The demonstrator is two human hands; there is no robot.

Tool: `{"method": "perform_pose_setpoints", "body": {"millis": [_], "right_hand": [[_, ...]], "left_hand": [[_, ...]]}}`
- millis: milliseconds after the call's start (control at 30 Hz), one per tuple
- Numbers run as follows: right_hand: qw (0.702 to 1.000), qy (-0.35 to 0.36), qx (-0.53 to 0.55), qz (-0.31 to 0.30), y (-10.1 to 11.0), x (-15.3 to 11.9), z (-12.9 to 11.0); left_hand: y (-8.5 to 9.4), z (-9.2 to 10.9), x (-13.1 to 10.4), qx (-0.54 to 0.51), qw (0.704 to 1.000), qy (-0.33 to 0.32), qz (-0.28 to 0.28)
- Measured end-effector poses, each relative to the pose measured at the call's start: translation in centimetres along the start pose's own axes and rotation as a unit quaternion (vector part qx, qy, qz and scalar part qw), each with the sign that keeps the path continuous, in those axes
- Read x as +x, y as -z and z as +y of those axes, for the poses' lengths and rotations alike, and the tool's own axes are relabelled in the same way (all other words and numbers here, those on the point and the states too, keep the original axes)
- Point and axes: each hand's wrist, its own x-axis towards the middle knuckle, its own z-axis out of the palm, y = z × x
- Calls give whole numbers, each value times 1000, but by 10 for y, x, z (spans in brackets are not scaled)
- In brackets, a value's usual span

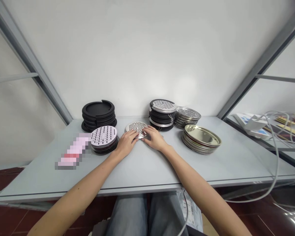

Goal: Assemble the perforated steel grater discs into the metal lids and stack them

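Both hands meet at a round, perforated metal disc [137,127] lying near the middle of the table. My left hand [127,142] grips its near left edge, fingertips resting on the rim. On the opposite side, my right hand [155,138] has its fingers over the right edge, thumb at the front. The undersides of the fingers are hidden. Just left of my left hand stands a stack of discs topped by a slotted light plate [104,135]. Behind my right hand is a stack of black rings and metal discs [163,114], with a perforated plate on top.
Thick black rings [98,113] are stacked at the back left. Gold-coloured round lids [201,139] stand at the right, with silver perforated discs [187,116] behind them. A blurred pink strip [75,150] lies left. A white cable [276,157] hangs past the table's right side.
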Motion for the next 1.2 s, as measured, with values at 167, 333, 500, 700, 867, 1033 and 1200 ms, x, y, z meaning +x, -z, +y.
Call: {"method": "perform_pose_setpoints", "body": {"millis": [167, 333, 500, 700, 867, 1033, 1200], "right_hand": [[999, 10, 21, 25, 11, 3, 1], [998, 12, 37, 43, 20, 4, 0], [999, -29, 43, 11, 22, 1, -1], [995, -70, 54, -39, 21, -1, 4], [994, -50, 88, -29, 22, -1, 4], [993, -44, 109, -10, 26, 0, -1], [992, -25, 125, -5, 28, 0, -4]], "left_hand": [[4, 5, 2, -2, 1000, -12, 25], [10, 10, 3, -22, 999, -17, 38], [11, 13, 1, -24, 999, -15, 22], [8, 11, 0, -58, 997, -36, 24], [8, 13, -1, -98, 995, -2, 17], [11, 17, 0, -117, 993, 9, 19], [12, 18, 1, -140, 990, -3, 28]]}}
